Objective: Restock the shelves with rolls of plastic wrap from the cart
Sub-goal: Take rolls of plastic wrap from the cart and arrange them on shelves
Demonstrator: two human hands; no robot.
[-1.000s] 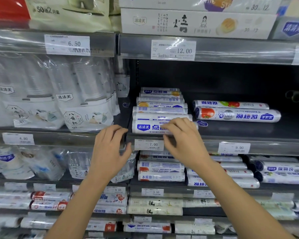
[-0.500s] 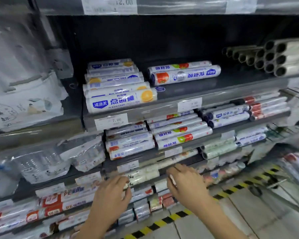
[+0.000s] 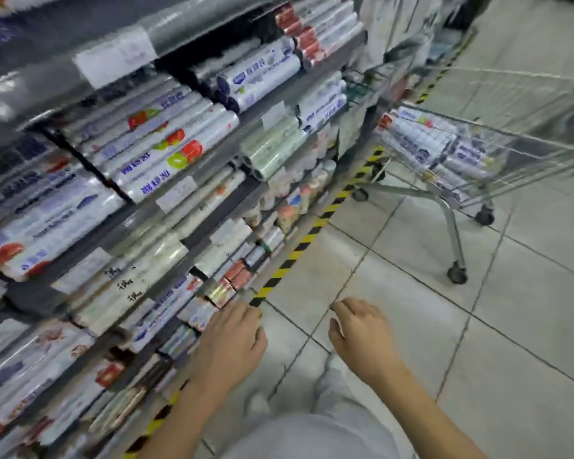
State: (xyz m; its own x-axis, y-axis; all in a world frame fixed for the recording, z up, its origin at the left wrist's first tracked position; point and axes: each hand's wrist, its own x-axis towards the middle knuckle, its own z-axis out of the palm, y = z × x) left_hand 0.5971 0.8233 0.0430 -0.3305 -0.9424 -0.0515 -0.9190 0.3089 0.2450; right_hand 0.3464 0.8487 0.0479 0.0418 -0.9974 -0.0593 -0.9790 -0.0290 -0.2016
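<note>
Plastic-wrap rolls (image 3: 439,145) in white printed sleeves heaped in silver wire shopping cart (image 3: 453,233), well right of grey metal shelves (image 3: 139,212) packed with similar rolls, left hand (image 3: 232,342) and right hand (image 3: 361,336) both empty, fingers loosely spread, hovering over pale floor tiles (image 3: 411,309)

Little legible from my seat, motion blur over most print. Blue Chinese characters on fruit-printed rolls (image 3: 166,160), upside down to me, can't read them. Blue logo patch and blue characters on dark-capped roll (image 3: 262,74), unreadable. Black brush-style characters on pale rolls (image 3: 126,284), undecipherable. Price tags (image 3: 116,56) white, figures smeared. Print on cart rolls (image 3: 421,140) blurred.
</note>
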